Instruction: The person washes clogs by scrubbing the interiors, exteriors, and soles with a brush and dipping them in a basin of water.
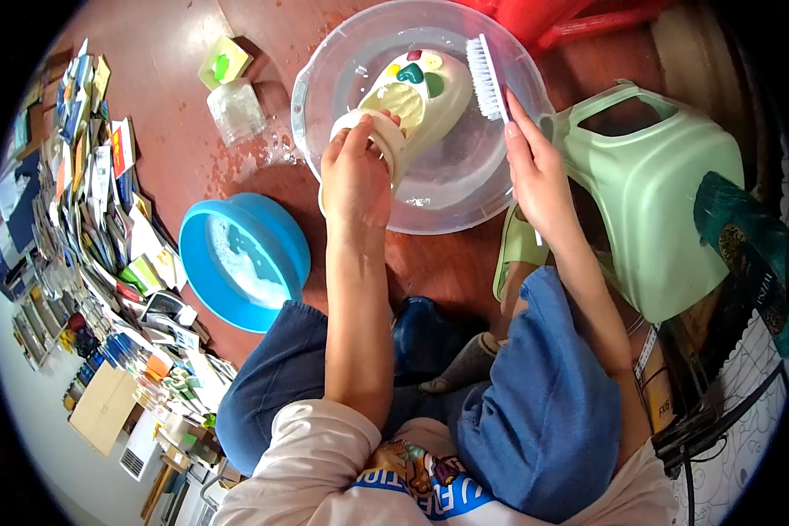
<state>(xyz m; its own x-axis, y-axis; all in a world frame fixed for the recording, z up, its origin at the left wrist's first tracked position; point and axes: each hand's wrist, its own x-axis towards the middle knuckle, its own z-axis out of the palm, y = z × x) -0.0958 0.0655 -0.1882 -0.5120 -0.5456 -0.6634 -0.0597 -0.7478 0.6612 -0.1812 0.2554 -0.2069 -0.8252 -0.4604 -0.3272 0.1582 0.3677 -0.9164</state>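
My left hand (359,171) is closed around the heel strap of a cream clog (443,114) with colourful charms on its toe. The clog is tilted over a clear plastic basin (311,140) with water in it. A white-bristled scrub brush (485,79) is gripped in my right hand (535,162), at the basin's right side. The bristles face left toward the clog and stand apart from it. Part of the brush handle is hidden by my fingers.
A blue basin (197,272) with suds stands at the left. Behind it lie a clear block (236,112) and a yellow-green box (223,63) on the wet red floor. Piled books (105,202) line the far left. A green plastic stool (675,202) is at the right.
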